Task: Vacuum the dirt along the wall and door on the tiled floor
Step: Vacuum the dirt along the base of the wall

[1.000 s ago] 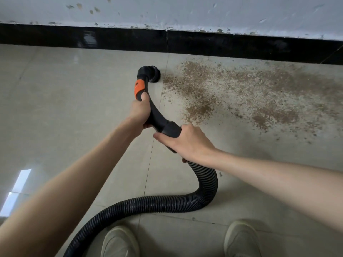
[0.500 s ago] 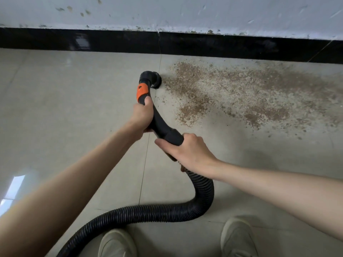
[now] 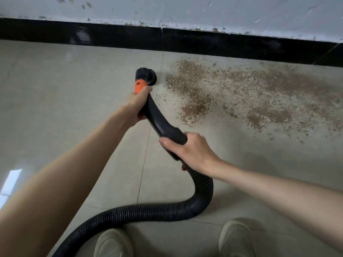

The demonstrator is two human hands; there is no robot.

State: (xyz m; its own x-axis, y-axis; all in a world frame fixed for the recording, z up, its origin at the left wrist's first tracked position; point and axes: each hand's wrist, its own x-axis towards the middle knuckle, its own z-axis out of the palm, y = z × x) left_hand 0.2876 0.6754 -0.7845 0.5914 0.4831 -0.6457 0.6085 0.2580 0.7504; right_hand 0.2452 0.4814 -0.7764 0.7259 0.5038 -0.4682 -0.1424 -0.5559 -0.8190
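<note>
Left hand (image 3: 138, 105): closed around the upper part of the black vacuum wand (image 3: 157, 119), just below its orange collar (image 3: 139, 85); one left hand is seen.
Nozzle (image 3: 147, 76): one round black head, set on the tiled floor (image 3: 55, 99) at the far end of the wand, just beside the left edge of the dirt; whether it touches the tile cannot be told.
Wand axis: the long axis is run from lower right to upper left, the nozzle end being pointed away from the person, toward the black skirting (image 3: 111, 37) and the white wall (image 3: 167, 10).
Hose (image 3: 148, 212): one ribbed black hose, led down from the wand's near end, looped across the floor and carried out at the lower left.
Shoes: two pale shoes are shown at the bottom edge, the left shoe (image 3: 113, 243) and the right shoe (image 3: 235, 238), the hose being passed just ahead of them.
Right hand (image 3: 191, 151): wrapped around the wand's thick near end where the hose is joined; one right hand is seen.
Dirt (image 3: 241, 95): one broad brown scatter, spread to the right of the nozzle, near the skirting.
</note>
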